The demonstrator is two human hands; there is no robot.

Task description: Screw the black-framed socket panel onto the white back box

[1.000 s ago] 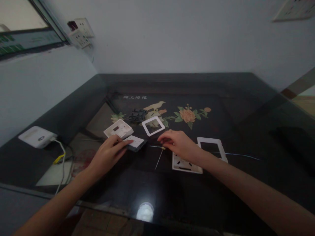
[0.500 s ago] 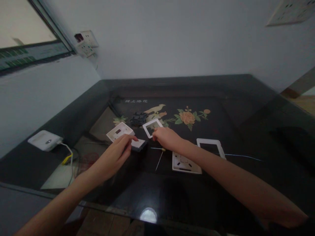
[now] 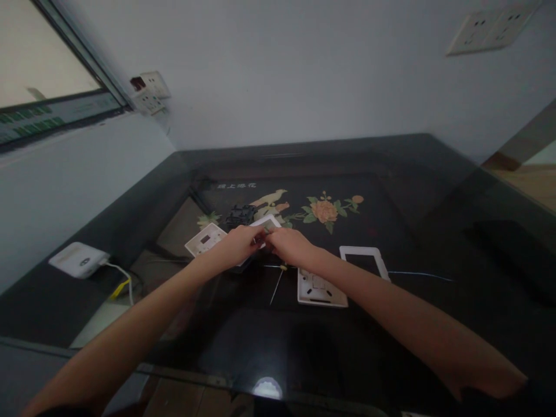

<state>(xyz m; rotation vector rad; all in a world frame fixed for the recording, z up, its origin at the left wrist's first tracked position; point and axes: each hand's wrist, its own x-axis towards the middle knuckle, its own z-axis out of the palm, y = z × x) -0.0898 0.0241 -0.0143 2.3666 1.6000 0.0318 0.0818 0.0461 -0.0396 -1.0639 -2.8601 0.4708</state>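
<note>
A white square frame (image 3: 270,220) is gripped by my right hand (image 3: 290,243), whose fingers are pressed together at its near edge. My left hand (image 3: 240,244) meets it there, fingers closed at the same edge; its fingertips are partly hidden. Under my left hand, a dark-sided block (image 3: 241,267) is mostly covered. A white open box shell (image 3: 204,238) lies to the left, with black plastic parts (image 3: 240,214) behind. Near my right forearm rest a white back plate (image 3: 322,291) and a second white frame (image 3: 382,263). A thin screwdriver (image 3: 277,285) lies between.
The dark glass-topped table (image 3: 243,341) shows a flower and bird picture. At the left sits a white device (image 3: 79,259) with a white cable and yellow tag (image 3: 119,288). A dark flat object (image 3: 512,255) lies at the right. Sockets (image 3: 493,30) are on the wall.
My left hand has moved right, off the block's top, to join my right hand at the white frame. The view has shifted slightly.
</note>
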